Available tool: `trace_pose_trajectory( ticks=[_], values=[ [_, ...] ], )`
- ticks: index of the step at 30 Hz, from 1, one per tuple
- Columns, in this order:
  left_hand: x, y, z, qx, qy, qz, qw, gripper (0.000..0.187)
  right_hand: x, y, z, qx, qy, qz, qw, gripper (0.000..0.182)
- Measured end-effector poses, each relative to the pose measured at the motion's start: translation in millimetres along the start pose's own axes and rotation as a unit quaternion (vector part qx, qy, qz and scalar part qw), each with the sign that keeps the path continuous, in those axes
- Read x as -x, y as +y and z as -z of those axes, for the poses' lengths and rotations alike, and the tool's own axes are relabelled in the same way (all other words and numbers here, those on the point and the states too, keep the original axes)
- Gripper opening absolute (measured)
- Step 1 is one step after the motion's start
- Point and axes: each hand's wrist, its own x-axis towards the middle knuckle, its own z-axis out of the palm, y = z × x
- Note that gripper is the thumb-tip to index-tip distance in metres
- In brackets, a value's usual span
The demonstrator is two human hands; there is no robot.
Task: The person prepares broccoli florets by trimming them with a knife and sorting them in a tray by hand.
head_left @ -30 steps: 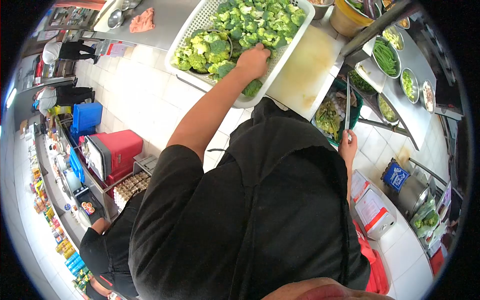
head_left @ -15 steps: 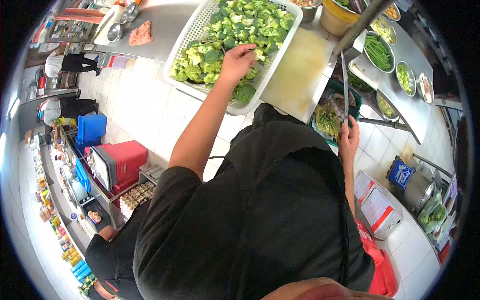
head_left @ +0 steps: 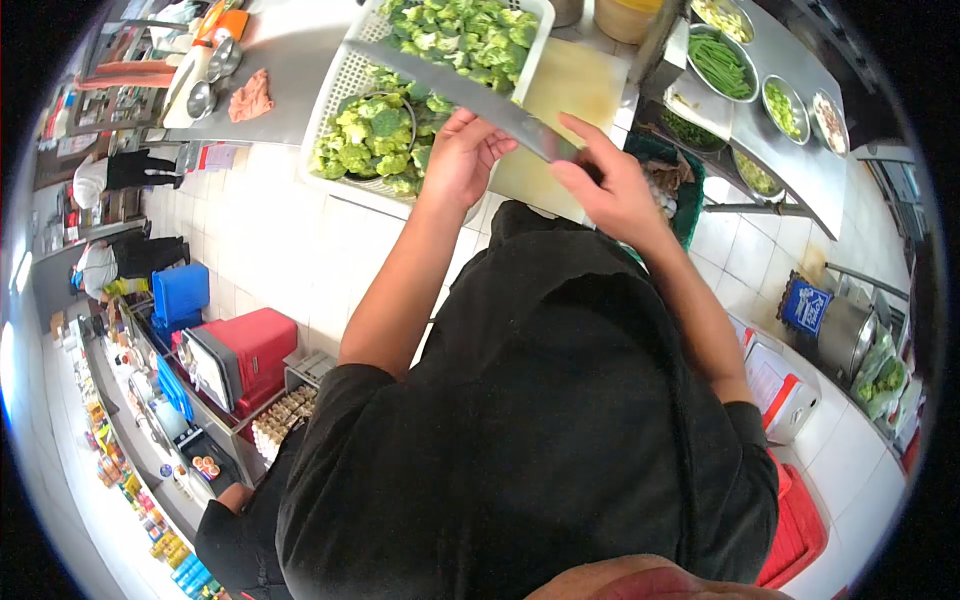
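My right hand (head_left: 612, 185) is closed around the handle of a large kitchen knife (head_left: 450, 85), its long blade pointing up and left across the white perforated basket (head_left: 318, 130). Under the blade, my left hand (head_left: 465, 158) has its fingers curled, with the fingertips right at the blade's lower edge; I cannot tell what they hold. Cut broccoli florets (head_left: 465, 40) fill the basket, and a round metal-rimmed container (head_left: 411, 115) among them holds more florets. A stained cutting board (head_left: 575, 85) lies beside the basket, partly behind my hands.
A green crate (head_left: 688, 205) stands below the counter at right. Bowls of green beans (head_left: 722, 65) and chopped vegetables (head_left: 782, 110) sit on a steel table. A pink cloth (head_left: 250, 97) and metal ladles (head_left: 202, 100) lie at left. Another person's sleeve (head_left: 235, 540) shows lower left.
My right hand has come up from the right side with the knife, swinging the blade left over the basket. My left hand has drawn back from the broccoli to the blade.
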Motion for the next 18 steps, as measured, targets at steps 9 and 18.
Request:
trace_pose_trajectory(
  ticks=[9, 18],
  values=[
    [17, -19, -19, -0.029, 0.046, -0.003, 0.999, 0.020, -10, -1, -15, 0.042, -0.010, 0.029, 0.999, 0.065],
    [18, -30, -25, -0.144, 0.039, -0.081, 0.985, 0.019, -7, 11, -27, -0.024, 0.050, 0.035, 0.998, 0.046]
  ],
)
